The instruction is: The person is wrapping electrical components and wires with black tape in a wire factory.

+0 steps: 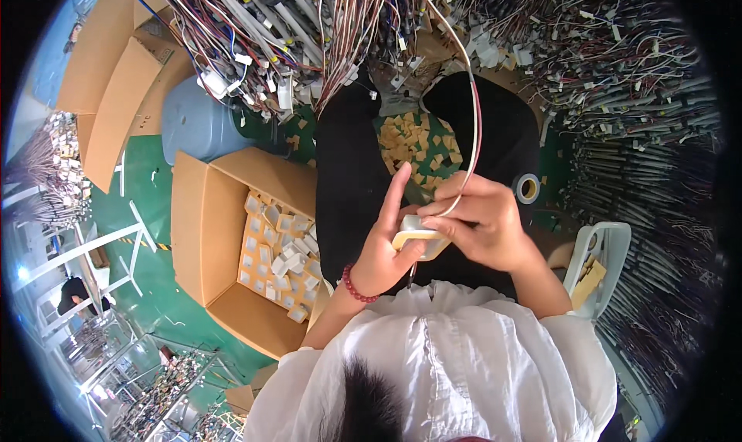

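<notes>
Left hand (pixel 386 245) and right hand (pixel 475 221) together, clamped on white connector (pixel 413 233); wire (pixel 473 109) arcs toward 12 o'clock. Step: seating wire; next calls for firm push.

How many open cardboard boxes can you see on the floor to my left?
2. One open cardboard box sits just left of the left hand, holding small white parts. A second cardboard box stands farther off at the upper left. Others may be hidden.

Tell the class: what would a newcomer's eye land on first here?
First, the two hands at centre: the left hand and right hand together grip a small white part with a thin wire looping up from it. Above hang dense wire bundles; lower left sits an open cardboard box of white pieces.
</notes>
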Available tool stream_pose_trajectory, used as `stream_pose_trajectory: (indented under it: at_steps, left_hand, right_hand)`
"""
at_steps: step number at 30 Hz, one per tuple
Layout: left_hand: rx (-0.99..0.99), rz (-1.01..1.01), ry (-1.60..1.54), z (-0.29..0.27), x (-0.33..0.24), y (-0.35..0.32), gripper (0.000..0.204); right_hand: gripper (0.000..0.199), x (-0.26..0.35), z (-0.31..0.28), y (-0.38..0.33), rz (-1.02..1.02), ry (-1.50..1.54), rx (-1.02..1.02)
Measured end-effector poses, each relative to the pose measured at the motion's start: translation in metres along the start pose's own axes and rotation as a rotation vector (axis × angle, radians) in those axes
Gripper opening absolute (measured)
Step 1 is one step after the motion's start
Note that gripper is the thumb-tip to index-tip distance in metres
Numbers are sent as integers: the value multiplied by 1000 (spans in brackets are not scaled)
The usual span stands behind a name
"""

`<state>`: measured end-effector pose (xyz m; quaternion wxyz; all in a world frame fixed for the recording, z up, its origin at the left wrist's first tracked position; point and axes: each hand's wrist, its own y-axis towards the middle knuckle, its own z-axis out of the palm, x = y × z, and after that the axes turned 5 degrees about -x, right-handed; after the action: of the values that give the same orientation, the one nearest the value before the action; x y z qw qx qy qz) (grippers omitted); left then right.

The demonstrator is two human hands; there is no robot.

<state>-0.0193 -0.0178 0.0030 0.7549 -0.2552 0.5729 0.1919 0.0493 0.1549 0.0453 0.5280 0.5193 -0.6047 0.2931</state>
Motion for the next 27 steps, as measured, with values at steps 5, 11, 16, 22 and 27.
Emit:
stream_pose_trajectory:
  at_steps: [5, 11, 16, 22, 27]
  left_hand:
    - [-117, 70, 81, 3, 5, 3, 84]
    - [21, 92, -18, -5, 7, 9, 93]
    - [7, -105, -407, -12, 20, 7, 78]
    - [2, -199, -446, -3, 15, 9, 38]
    - [6, -278, -618, 5, 22, 18, 36]
  right_hand:
    - [40, -27, -23, 2, 484, 695, 26]
    - [19, -20, -48, -35, 398, 238, -353]
    - [55, -13, -94, -61, 367, -370, -231]
    - [69, -61, -77, -86, 363, -624, -194]
    - [65, -67, -81, -83, 298, -714, -211]
